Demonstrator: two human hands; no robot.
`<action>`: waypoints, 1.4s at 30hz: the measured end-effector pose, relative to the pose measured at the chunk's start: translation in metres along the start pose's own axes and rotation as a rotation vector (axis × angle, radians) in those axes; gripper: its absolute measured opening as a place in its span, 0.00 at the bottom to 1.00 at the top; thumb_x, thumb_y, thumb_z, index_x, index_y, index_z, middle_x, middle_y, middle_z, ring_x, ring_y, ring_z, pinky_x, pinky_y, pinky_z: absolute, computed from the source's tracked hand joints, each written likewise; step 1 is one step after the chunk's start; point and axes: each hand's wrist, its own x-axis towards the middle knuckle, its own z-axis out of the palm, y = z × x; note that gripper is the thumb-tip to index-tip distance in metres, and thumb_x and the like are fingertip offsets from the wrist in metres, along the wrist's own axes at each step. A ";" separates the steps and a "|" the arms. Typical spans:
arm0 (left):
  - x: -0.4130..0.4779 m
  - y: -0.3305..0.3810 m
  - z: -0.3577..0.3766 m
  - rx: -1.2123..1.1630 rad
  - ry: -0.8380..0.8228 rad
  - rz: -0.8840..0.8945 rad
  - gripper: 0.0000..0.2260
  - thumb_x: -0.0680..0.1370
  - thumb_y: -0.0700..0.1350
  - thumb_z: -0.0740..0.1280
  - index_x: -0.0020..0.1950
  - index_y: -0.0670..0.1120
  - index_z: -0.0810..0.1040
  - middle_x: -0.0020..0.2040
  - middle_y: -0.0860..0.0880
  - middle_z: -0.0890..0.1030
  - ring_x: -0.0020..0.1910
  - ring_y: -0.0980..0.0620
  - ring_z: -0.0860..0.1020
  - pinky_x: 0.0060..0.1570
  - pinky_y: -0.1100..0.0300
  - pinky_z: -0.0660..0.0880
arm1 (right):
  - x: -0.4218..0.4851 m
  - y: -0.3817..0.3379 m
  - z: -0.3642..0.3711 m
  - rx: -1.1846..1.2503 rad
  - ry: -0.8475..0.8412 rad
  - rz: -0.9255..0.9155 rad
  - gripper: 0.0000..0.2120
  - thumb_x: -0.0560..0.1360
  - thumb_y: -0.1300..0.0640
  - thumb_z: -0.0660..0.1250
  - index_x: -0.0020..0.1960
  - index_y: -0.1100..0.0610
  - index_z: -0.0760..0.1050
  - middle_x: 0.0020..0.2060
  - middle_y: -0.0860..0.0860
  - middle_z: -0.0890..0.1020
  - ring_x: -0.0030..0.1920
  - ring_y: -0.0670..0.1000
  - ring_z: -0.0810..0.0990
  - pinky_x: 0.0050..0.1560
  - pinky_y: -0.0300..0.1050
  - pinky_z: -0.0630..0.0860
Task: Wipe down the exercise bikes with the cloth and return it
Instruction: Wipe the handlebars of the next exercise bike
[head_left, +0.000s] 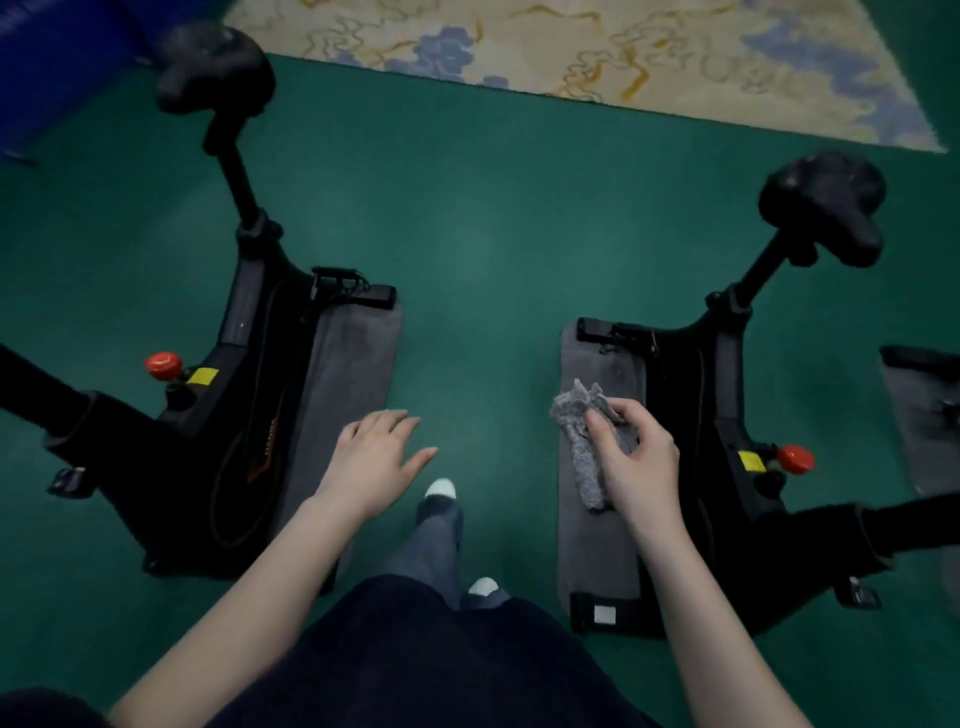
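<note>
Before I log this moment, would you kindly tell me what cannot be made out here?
Head view only:
- left bike and right bike: front ends cut off by the side edges.
- cloth: its middle is hidden under the right hand gripping it.
- yellow label: text too small and blurred.
- grey mat at the right edge: mostly cut off.

grey cloth (584, 452), black bikes (249, 395), red knobs (163, 364), green floor (478, 228).
</note>
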 end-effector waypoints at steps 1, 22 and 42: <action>0.009 -0.004 -0.004 -0.012 0.009 -0.019 0.26 0.80 0.61 0.54 0.74 0.49 0.64 0.74 0.50 0.65 0.74 0.51 0.60 0.70 0.53 0.57 | 0.015 -0.005 0.009 -0.005 -0.021 -0.022 0.02 0.76 0.57 0.68 0.47 0.52 0.78 0.41 0.41 0.82 0.45 0.42 0.80 0.47 0.36 0.73; 0.146 -0.118 -0.092 -0.186 0.077 -0.411 0.27 0.81 0.62 0.51 0.76 0.50 0.60 0.76 0.52 0.62 0.75 0.53 0.57 0.71 0.55 0.54 | 0.223 -0.134 0.193 -0.063 -0.457 -0.328 0.04 0.75 0.58 0.68 0.45 0.49 0.78 0.42 0.43 0.82 0.45 0.39 0.79 0.45 0.29 0.71; 0.230 -0.145 -0.130 -0.428 0.206 -1.150 0.28 0.81 0.63 0.50 0.76 0.50 0.60 0.76 0.52 0.62 0.76 0.53 0.56 0.73 0.54 0.53 | 0.412 -0.235 0.353 -0.066 -1.129 -0.643 0.06 0.75 0.59 0.69 0.44 0.48 0.79 0.40 0.42 0.83 0.43 0.40 0.81 0.42 0.28 0.72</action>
